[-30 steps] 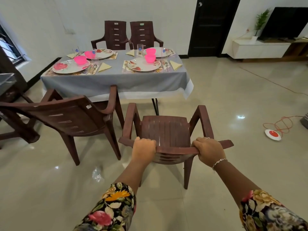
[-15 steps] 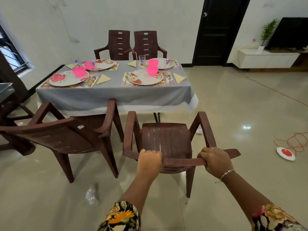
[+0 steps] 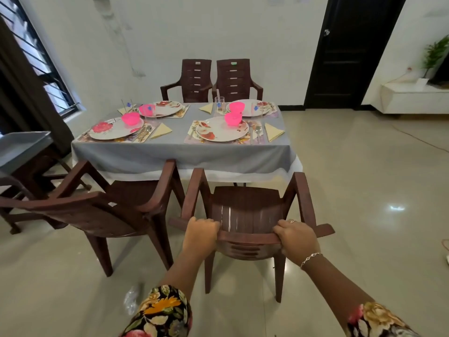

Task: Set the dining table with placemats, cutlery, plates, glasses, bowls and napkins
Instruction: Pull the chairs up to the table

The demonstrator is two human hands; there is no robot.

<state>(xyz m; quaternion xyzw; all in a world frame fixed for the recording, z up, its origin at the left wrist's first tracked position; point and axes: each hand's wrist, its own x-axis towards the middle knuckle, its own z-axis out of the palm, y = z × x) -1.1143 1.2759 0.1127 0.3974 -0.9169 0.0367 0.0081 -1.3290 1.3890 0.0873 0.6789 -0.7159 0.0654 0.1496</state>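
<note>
Both hands clench the top rail of the brown slatted plastic armchair point(image 3: 245, 210) — the left hand point(image 3: 201, 235) and the right hand point(image 3: 295, 239) set wide apart, likely so it steers straight. At twelve o'clock the grey-clothed dining table point(image 3: 179, 154) carries four settings: floral white plates point(image 3: 218, 133), pink plastic bowls point(image 3: 233, 119), folded yellow napkins point(image 3: 273, 131), steel cutlery point(image 3: 258, 132), clear glasses point(image 3: 219, 103). A matching brown armchair point(image 3: 102, 210) stands at ten o'clock, skewed from the table — seating seems all that remains.
</note>
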